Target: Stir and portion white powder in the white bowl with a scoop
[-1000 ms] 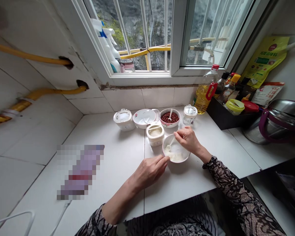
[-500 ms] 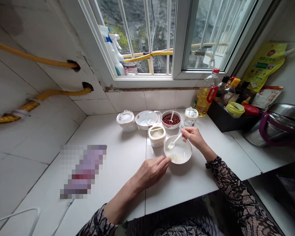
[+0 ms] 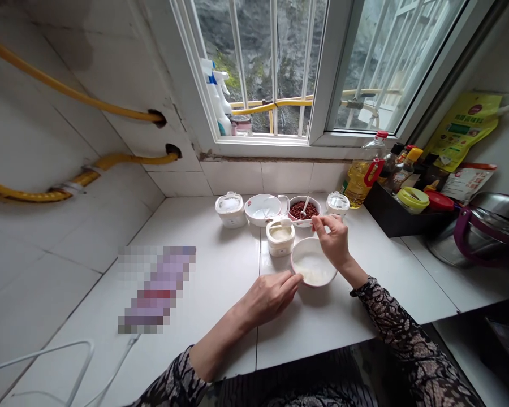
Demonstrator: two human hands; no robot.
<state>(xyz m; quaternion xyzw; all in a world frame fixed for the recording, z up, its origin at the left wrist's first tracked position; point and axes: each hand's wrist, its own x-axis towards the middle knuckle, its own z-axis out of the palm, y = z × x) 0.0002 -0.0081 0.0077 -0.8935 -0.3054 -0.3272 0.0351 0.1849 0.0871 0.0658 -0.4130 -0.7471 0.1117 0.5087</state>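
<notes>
My left hand (image 3: 270, 297) pinches the near left rim of a white bowl (image 3: 320, 261), which has some pale powder or grains in its bottom. Above the bowl's far side, my right hand (image 3: 334, 240) is closed on the handle of a small white spoon (image 3: 300, 223). The spoon's head is over the mouth of an open white canister (image 3: 280, 249) holding pale contents; whether it touches them I cannot tell. Just behind stands a bowl of dark red beans (image 3: 299, 211) with another white spoon in it.
Along the back are a lidded white canister (image 3: 231, 213), a white handled bowl (image 3: 263, 210) and a clear-lidded jar (image 3: 337, 203). An oil bottle (image 3: 358, 175) and a black condiment box (image 3: 382, 212) stand right, by a steel pot (image 3: 443, 237). A blurred purple object (image 3: 161, 288) lies left.
My right hand has lifted the spoon out of the bowl and carried it away from me, over the open canister. My left hand stays on the bowl's rim. The view has shifted slightly.
</notes>
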